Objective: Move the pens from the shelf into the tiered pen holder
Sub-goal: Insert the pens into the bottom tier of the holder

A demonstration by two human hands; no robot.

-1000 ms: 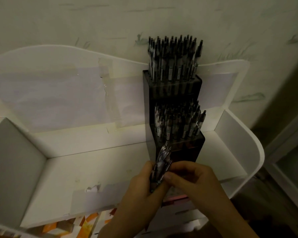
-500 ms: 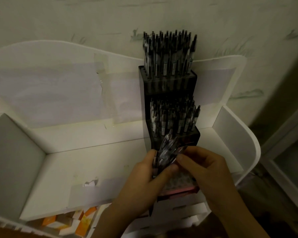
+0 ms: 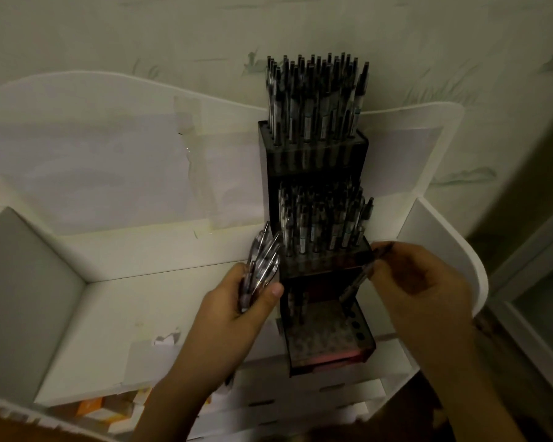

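A dark tiered pen holder (image 3: 313, 161) stands on the white shelf (image 3: 115, 314). Its top and middle tiers are packed with upright pens (image 3: 316, 100). The bottom tier (image 3: 326, 339) shows open holes and a couple of pens at its back left. My left hand (image 3: 237, 314) grips a bundle of several clear pens (image 3: 262, 263) just left of the holder. My right hand (image 3: 419, 282) pinches a single dark pen (image 3: 355, 283), tilted with its tip down over the bottom tier's right side.
The shelf has a tall taped back panel (image 3: 109, 173), a left divider (image 3: 20, 282) and a curved right wall (image 3: 460, 244). A pale wall rises behind. Orange and white items (image 3: 96, 406) lie below the shelf front. Another white unit (image 3: 537, 301) stands at right.
My hands have parted. The left hand carried the bundle to the left of the holder, and the right hand drew one pen out and brought it over the bottom tier.
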